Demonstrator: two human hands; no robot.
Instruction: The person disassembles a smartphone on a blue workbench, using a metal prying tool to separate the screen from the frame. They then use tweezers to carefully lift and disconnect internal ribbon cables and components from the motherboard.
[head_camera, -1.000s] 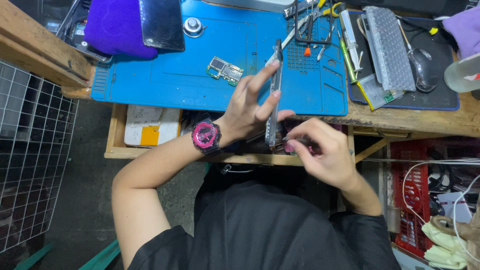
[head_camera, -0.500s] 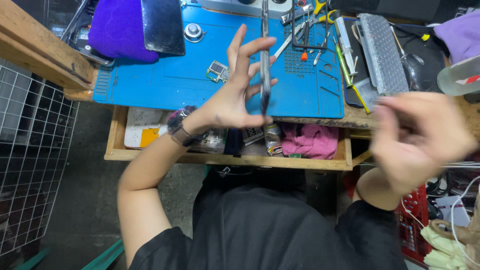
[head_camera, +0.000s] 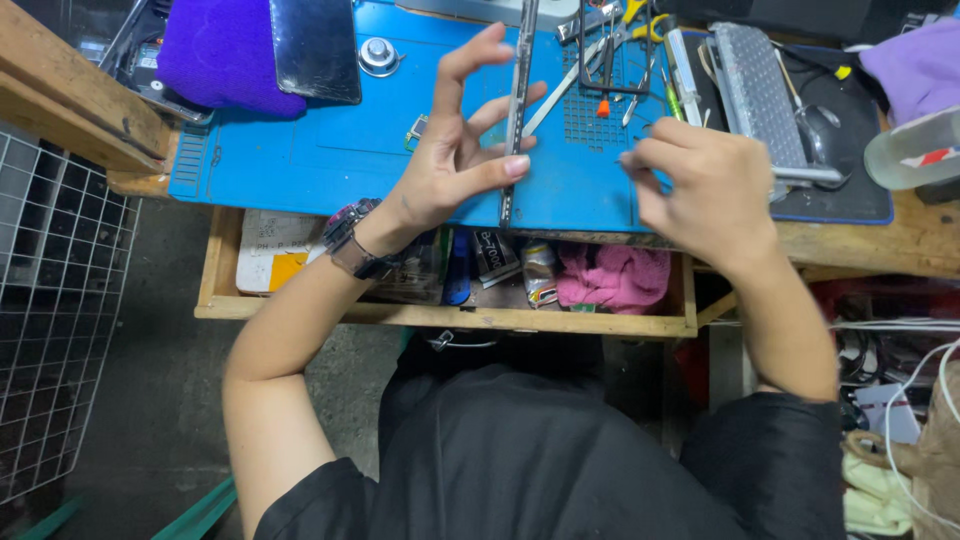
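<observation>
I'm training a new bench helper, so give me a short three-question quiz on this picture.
1. True or false: the left hand holds the thin dark phone frame edge-on above the blue rubber work mat.
2. What lies in the open wooden drawer below the right hand? A) pink cloth B) yellow sponge C) red cap
3. Which wrist wears the watch?

Key: 1 true; 2 A, the pink cloth; 3 left.
</observation>
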